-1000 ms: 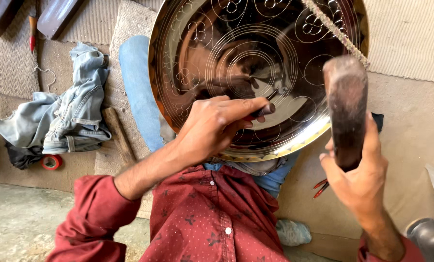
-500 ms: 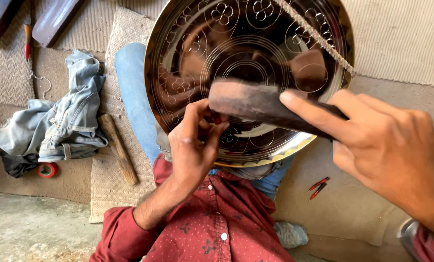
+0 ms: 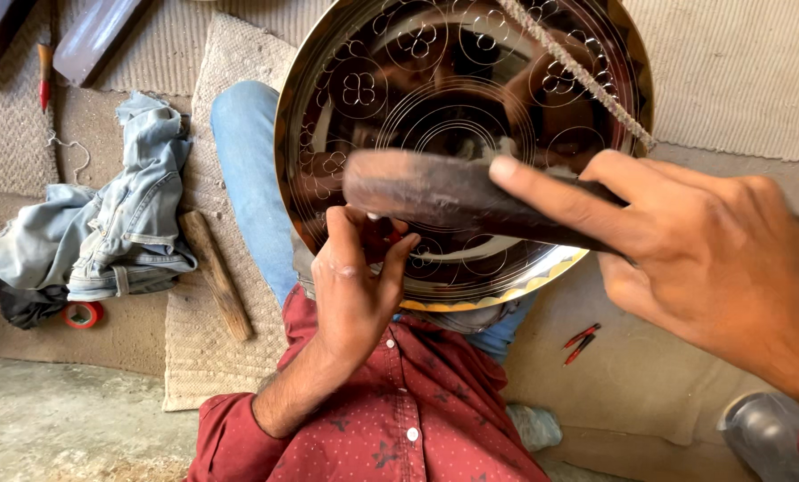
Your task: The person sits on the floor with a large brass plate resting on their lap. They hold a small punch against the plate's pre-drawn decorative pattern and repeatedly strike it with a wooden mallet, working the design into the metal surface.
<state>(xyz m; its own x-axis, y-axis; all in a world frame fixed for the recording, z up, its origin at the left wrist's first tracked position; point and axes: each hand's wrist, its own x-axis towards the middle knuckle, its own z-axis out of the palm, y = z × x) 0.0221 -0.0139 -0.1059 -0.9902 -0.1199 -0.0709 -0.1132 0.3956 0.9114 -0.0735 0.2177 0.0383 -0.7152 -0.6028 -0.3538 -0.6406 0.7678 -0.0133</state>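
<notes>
head view: i look down over a red dotted shirt (image 3: 391, 419) at my two hands and a big engraved metal tray (image 3: 417, 80).
right hand: my right hand (image 3: 712, 259) is nearest the lens, fingers wrapped around a dark wooden mallet (image 3: 435, 192), index finger stretched along it.
left hand: my left hand (image 3: 355, 286) is pinched at the tray's lower face; whether it holds a small tool i cannot tell.
tray: propped tilted on my lap, against a blue-jeaned leg (image 3: 248, 170), its rim near the mallet head.
mat: a wooden stick (image 3: 216, 272) lies on the woven mat (image 3: 212, 80).
left of it: crumpled denim clothing (image 3: 123, 223), a red tape roll (image 3: 83, 314) beside it.
</notes>
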